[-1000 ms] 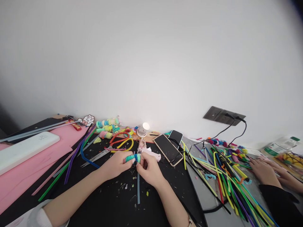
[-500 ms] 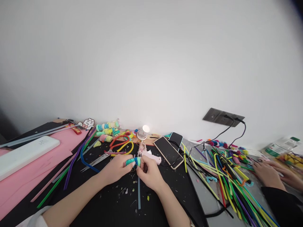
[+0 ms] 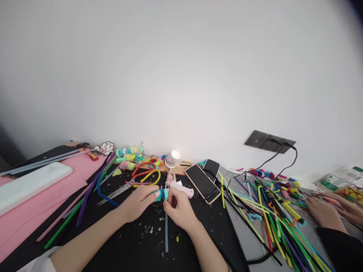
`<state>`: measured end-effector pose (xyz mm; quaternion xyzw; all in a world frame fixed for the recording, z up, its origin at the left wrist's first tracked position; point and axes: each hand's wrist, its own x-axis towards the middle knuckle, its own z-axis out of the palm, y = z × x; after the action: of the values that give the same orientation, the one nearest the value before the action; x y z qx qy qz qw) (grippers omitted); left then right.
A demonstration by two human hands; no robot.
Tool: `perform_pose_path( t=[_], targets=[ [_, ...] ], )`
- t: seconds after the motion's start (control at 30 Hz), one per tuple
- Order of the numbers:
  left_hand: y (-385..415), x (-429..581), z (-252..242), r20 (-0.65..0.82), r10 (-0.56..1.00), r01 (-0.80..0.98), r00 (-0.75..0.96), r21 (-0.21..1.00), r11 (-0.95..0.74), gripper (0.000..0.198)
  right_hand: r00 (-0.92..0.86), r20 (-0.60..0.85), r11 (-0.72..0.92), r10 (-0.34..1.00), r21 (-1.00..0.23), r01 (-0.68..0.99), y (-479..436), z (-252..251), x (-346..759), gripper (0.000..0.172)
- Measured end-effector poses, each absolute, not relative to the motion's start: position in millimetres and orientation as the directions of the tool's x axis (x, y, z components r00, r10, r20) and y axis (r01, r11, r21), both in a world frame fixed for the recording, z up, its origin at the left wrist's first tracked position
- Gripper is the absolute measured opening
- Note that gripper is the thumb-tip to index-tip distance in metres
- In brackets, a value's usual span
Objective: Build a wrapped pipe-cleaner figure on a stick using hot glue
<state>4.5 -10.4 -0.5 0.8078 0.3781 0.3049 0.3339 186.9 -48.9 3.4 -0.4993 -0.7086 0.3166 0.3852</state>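
Note:
Between my two hands is a small roll of wound pipe cleaners (image 3: 161, 195) in teal, dark blue and mint green. My left hand (image 3: 141, 201) pinches its left side, with the fingertips partly hidden behind it. At the right end, thumb and forefinger of my right hand (image 3: 179, 207) are closed on the roll. Just behind my hands lies a pale pink hot glue gun (image 3: 182, 189). A grey-blue glue stick or strip (image 3: 166, 234) lies on the black mat (image 3: 127, 241) below the roll. Scissors (image 3: 116, 193) with an open blade lie left of my left hand.
Finished-looking fuzzy rolls (image 3: 129, 151) and a white paper cup (image 3: 172, 158) stand along the wall. Two phones (image 3: 202, 183) lie right of the glue gun. Many loose pipe cleaners (image 3: 279, 226) cover the right side, near another person's hands (image 3: 326, 213). A white case (image 3: 34, 185) rests on pink sheets at left.
The roll has turned slightly in my fingers, and more of its dark blue band shows. My left fingers have shifted a little over it. The other person's hands have moved slightly.

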Motion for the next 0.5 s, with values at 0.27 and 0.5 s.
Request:
perform_pose_path(
  t=[0.27,0.5],
  targets=[
    [-11,9,2,0.197,0.875,0.387,0.443,0.838,-0.385,0.04,-0.186,0.212,0.275,0.959,-0.852,0.445,-48,3,188,0.021],
    [-14,11,8,0.164,0.887,0.326,0.431,0.889,-0.322,0.026,-0.14,0.225,0.265,0.964,-0.851,0.454,-46,1,189,0.02]
  ],
)
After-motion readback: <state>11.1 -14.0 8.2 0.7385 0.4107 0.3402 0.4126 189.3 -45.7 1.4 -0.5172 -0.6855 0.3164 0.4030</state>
